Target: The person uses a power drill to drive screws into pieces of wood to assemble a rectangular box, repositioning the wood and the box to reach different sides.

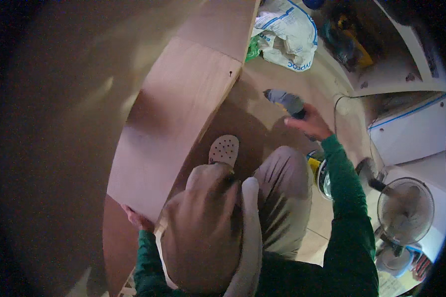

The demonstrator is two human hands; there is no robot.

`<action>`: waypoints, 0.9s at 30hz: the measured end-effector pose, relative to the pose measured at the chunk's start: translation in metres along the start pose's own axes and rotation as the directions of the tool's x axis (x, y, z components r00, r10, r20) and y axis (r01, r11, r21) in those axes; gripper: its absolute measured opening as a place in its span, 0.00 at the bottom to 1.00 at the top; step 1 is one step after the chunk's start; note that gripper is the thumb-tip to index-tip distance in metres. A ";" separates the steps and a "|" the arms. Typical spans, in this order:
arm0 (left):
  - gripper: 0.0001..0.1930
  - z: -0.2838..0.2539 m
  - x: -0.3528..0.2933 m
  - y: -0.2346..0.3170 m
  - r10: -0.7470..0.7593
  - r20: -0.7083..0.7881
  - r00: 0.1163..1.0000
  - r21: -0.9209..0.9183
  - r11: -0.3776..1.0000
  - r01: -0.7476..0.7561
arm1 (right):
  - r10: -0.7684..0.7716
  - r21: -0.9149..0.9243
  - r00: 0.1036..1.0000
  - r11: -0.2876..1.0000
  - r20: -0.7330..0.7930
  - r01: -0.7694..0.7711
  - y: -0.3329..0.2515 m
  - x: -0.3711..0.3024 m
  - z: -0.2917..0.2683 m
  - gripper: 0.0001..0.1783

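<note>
In my right hand [309, 122] is a grey cordless drill [285, 101], its dark tip toward the far left. The fingers wrap round its handle, above the floor and away from the board. A long pale wooden panel [158, 128] runs from the near left to the far middle, with a small dark hole near its far right edge. My left hand [139, 220] lies on the panel's near end, where a darker reddish-brown board [115, 230] begins. Its fingers look stretched out over the surface, though part of the hand is in shadow.
A crumpled white plastic bag [290, 37] lies at the far right of the panel. To my right are a white cabinet [411, 129], a cable, a round tin [324, 178] and a fan-like round mesh guard [405, 210]. My foot in a perforated clog [225, 149] is beside the panel.
</note>
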State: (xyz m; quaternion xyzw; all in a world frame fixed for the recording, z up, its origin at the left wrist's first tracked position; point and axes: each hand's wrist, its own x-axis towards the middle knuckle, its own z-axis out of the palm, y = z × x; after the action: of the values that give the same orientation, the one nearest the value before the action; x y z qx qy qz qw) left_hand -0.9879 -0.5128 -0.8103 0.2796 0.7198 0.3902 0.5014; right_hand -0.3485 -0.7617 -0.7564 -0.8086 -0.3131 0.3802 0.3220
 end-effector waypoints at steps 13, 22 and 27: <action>0.37 -0.013 -0.010 -0.022 -0.176 -0.073 0.982 -0.026 0.984 0.175 | -0.292 -0.298 0.949 0.902 0.117 0.314 -0.219 0.045 -0.065 0.18; 0.37 -0.024 -0.005 -0.027 -0.226 -0.070 0.972 -0.021 0.974 0.225 | -0.162 -0.361 0.974 0.909 0.158 0.209 -0.227 0.066 -0.056 0.19; 0.36 -0.023 -0.002 -0.025 -0.235 -0.067 0.970 -0.016 0.972 0.235 | -0.148 -0.323 0.977 0.927 0.156 0.192 -0.228 0.066 -0.053 0.19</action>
State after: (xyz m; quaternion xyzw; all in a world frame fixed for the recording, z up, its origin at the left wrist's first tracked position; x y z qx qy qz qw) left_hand -1.0091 -0.5341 -0.8263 0.1769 0.7629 0.3404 0.5204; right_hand -0.3308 -0.5914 -0.5835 -0.7952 -0.4625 0.3429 0.1902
